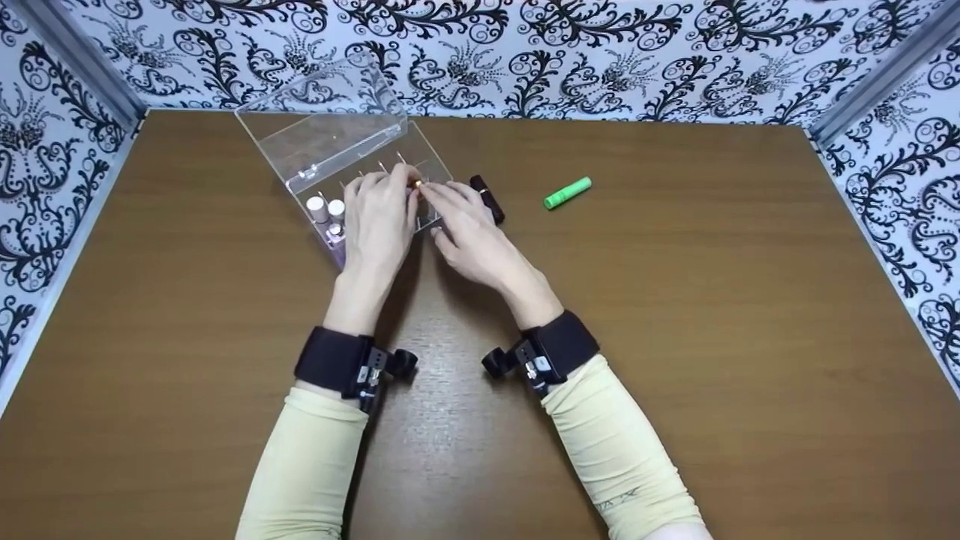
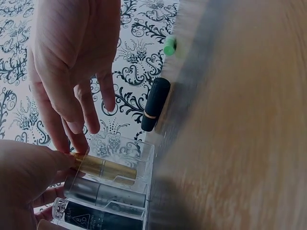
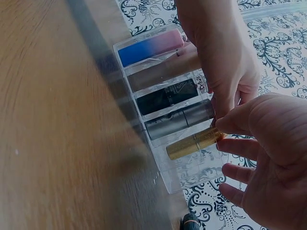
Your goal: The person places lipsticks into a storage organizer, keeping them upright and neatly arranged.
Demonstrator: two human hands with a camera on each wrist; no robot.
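A clear lidded organizer [image 1: 435, 142] holds cosmetic tubes upright in slots. My left hand [image 1: 379, 214] reaches over it and pinches the top of a gold lipstick tube [image 3: 194, 143], which sits in a slot near the right end. Close beside it, my right hand [image 1: 472, 236] has its fingertips at the same gold top, the other fingers fairly straight. Next to the gold tube stand a silver-grey tube [image 2: 105, 195] and a black tube [image 3: 168, 96]. Farther along are a brownish tube [image 3: 163, 73] and a blue-to-pink one [image 3: 151, 48].
A black lipstick [image 1: 487, 199] with a gold band stands or lies just right of the organizer. Farther right lies a green tube [image 1: 568, 193]. White-capped bottles [image 1: 317, 210] occupy the organizer's left end. Its raised lid [image 1: 322, 127] leans back near the patterned wall [image 1: 622, 60].
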